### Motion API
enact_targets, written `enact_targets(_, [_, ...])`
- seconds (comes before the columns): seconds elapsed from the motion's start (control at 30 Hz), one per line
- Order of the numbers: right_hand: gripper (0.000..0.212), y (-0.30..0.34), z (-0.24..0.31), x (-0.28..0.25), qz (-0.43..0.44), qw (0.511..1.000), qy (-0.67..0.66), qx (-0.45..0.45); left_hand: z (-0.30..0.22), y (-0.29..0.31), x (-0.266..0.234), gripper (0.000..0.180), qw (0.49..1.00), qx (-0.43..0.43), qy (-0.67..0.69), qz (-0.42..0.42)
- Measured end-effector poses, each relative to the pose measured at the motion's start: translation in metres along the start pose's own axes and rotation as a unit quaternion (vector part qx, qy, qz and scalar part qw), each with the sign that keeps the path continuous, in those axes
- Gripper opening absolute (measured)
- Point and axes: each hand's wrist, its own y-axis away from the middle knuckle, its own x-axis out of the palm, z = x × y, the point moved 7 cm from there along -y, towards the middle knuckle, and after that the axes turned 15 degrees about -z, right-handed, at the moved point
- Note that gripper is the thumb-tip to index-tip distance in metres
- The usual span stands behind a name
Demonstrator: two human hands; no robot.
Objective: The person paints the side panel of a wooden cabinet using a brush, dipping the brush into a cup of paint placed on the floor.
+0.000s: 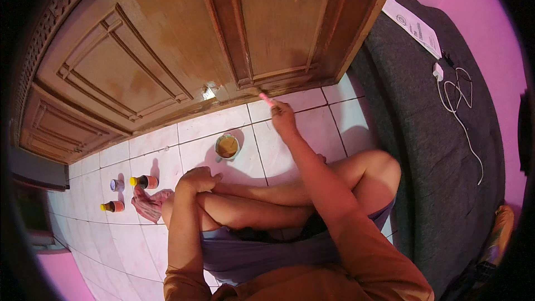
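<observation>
While the right hand (pixel 283 118) grips a pink-handled brush (pixel 266 99), its long axis points far-left to the wooden door (pixel 167 39) bottom. The left hand (pixel 196 179) rests closed on the knee, with the open tin (pixel 227 146) just beyond it.

A room in a home, by the look of it; carved wooden door (pixel 167 50) set above a pale tiled floor (pixel 329 128); pink walls (pixel 473 17); dark grey mattress (pixel 446 150) at floor level, bearing a white charger cable (pixel 462 117) and a sheet of paper (pixel 415 25).
</observation>
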Motion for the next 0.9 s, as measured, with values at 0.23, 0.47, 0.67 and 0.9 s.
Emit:
enact_targets(0.23, [0.03,-0.024,-0.04,-0.058,-0.169,0.963,-0.057,0.204,0.014,0.005,0.004,0.069,1.0,0.005,0.018,-0.02])
enact_targets(0.47, [0.025,-0.067,-0.103,-0.096,-0.287,0.919,-0.107,0.25,-0.001,0.003,-0.001,0.069,1.0,0.013,0.021,-0.016])
enact_targets(0.67, [0.021,-0.039,-0.079,-0.047,-0.226,0.919,-0.192,0.259,0.0,0.002,0.001,0.069,1.0,-0.002,-0.001,0.03])
enact_targets(0.9, [0.032,0.023,0.048,-0.017,0.003,0.999,-0.025,0.019,0.007,0.01,-0.001,0.069,0.999,-0.045,-0.011,0.021])
